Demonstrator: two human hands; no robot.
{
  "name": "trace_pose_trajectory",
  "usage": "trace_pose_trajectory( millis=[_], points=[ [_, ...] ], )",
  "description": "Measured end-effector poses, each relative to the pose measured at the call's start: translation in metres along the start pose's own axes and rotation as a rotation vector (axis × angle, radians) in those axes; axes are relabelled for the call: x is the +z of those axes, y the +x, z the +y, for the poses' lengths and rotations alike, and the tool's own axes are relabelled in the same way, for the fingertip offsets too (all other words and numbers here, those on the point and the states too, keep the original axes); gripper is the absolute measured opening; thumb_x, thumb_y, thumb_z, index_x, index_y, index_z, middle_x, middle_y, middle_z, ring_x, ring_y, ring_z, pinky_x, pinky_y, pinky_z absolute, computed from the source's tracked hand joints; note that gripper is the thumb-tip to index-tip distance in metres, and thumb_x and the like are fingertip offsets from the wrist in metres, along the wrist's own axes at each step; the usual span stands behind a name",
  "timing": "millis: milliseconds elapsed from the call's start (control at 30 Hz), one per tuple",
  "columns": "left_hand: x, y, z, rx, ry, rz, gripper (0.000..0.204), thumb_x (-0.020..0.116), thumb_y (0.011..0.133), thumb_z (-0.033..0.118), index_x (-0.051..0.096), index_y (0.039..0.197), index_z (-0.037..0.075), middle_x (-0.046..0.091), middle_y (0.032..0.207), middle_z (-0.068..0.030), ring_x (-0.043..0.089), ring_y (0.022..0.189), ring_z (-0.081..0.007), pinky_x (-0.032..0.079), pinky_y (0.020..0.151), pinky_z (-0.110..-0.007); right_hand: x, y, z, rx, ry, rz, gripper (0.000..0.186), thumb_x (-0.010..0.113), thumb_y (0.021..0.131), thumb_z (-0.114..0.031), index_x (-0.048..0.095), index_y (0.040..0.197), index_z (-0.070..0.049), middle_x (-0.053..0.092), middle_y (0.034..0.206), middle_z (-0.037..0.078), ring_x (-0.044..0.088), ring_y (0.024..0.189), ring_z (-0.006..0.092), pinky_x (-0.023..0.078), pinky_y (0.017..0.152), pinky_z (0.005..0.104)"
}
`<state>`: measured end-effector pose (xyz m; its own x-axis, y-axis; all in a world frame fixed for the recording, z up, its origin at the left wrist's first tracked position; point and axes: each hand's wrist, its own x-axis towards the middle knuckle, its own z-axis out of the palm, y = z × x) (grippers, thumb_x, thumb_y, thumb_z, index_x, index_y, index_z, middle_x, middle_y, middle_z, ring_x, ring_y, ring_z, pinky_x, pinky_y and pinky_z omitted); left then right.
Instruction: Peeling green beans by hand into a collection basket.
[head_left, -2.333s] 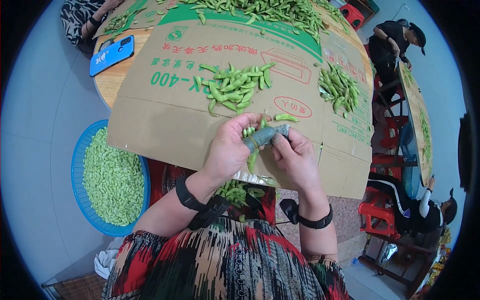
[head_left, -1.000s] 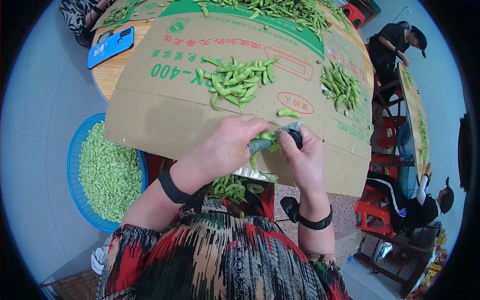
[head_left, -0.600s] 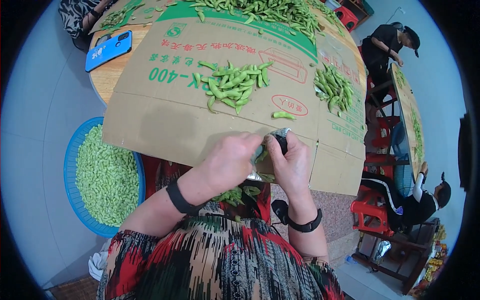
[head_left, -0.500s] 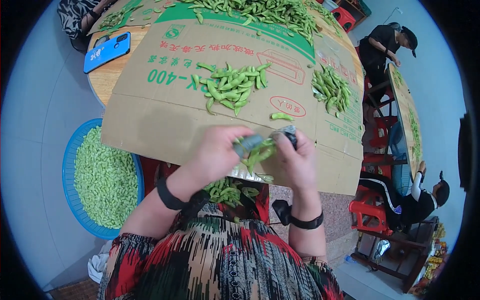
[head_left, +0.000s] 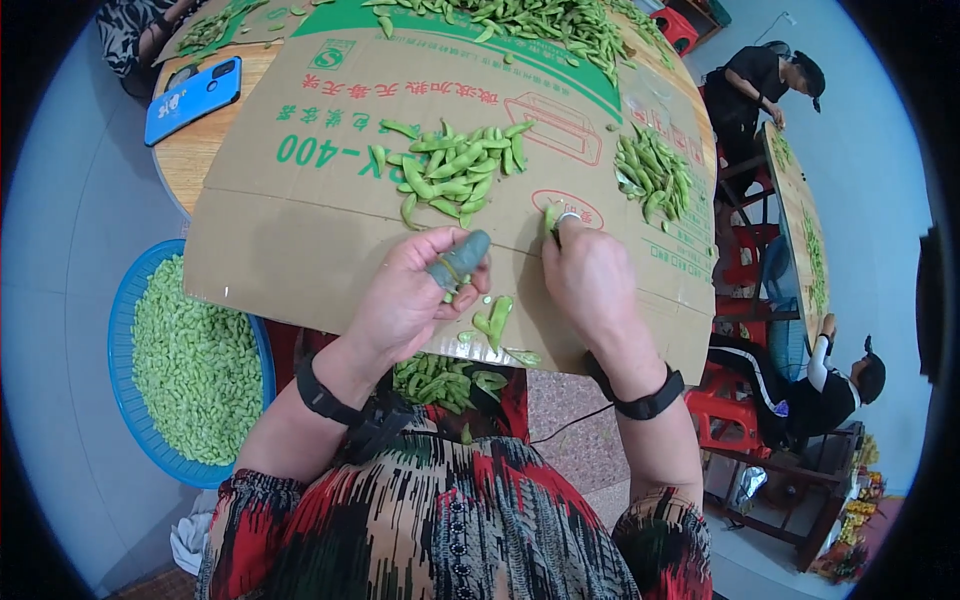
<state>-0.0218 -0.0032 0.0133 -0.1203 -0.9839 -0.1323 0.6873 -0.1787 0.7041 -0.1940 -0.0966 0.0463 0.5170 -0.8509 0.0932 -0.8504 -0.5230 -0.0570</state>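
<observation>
My left hand, its thumb in a grey-green wrap with a band, is closed around small shelled beans over the cardboard. My right hand pinches a green pod on the cardboard by the red oval print; a dark, silvery wrap shows at its fingertips, mostly hidden. Opened pods lie below and between my hands. A pile of pods is beyond them, a smaller pile at the right.
A blue basket of shelled beans stands lower left. A blue phone lies on the wooden table. A large pod heap covers the far side. Two co-workers are at another table by red stools; another person's arm shows upper left.
My hands have separated: the left moved slightly left, the right rose onto the lone pod on the cardboard. Opened pods that were between my fingers now lie by the near edge.
</observation>
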Motion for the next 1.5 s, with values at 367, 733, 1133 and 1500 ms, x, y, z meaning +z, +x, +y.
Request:
trace_pose_trajectory(
  millis=[367, 733, 1133, 1500],
  points=[
    [0.020, 0.011, -0.021, 0.006, -0.135, -0.032, 0.020, 0.060, 0.086, 0.013, 0.057, 0.102, 0.002, 0.055, 0.077, 0.0029, 0.041, 0.055, -0.0004, 0.028, 0.046, -0.015, -0.020, -0.048, -0.008, 0.205, 1.472, -0.348, 0.019, 0.053, 0.092, -0.018, 0.054, 0.080, -0.004, 0.048, 0.064, -0.005, 0.041, 0.058, 0.0024, 0.034, 0.050, 0.0186],
    [0.025, 0.012, -0.030, 0.093, 0.017, 0.043, 0.015, 0.059, 0.086, 0.011, 0.058, 0.100, 0.004, 0.059, 0.080, 0.0015, 0.042, 0.054, -0.0003, 0.029, 0.047, -0.015, -0.004, -0.059, -0.003, 0.236, 1.697, -0.368, 0.025, 0.041, 0.096, -0.021, 0.048, 0.076, -0.008, 0.039, 0.056, -0.006, 0.030, 0.046, 0.0016, 0.022, 0.041, 0.0174],
    [0.023, 0.023, -0.030, 0.186, 0.610, 0.062, 0.019, 0.065, 0.080, 0.009, 0.057, 0.096, 0.005, 0.060, 0.090, 0.0022, 0.051, 0.071, -0.0010, 0.039, 0.058, -0.015, 0.010, -0.055, -0.005, 0.257, 1.640, -0.228, 0.018, 0.048, 0.094, -0.019, 0.056, 0.086, -0.005, 0.048, 0.061, -0.005, 0.033, 0.046, 0.0003, 0.025, 0.041, 0.0164],
    [0.023, 0.018, -0.023, 0.062, 0.378, 0.108, 0.023, 0.064, 0.081, 0.007, 0.057, 0.102, 0.003, 0.056, 0.081, 0.0040, 0.051, 0.067, -0.0032, 0.041, 0.057, -0.016, 0.015, -0.052, 0.007, 0.017, 1.038, -0.024, 0.012, 0.056, 0.087, -0.011, 0.057, 0.090, 0.000, 0.051, 0.055, 0.006, 0.048, 0.045, 0.0112, 0.038, 0.042, 0.0264]
  ],
)
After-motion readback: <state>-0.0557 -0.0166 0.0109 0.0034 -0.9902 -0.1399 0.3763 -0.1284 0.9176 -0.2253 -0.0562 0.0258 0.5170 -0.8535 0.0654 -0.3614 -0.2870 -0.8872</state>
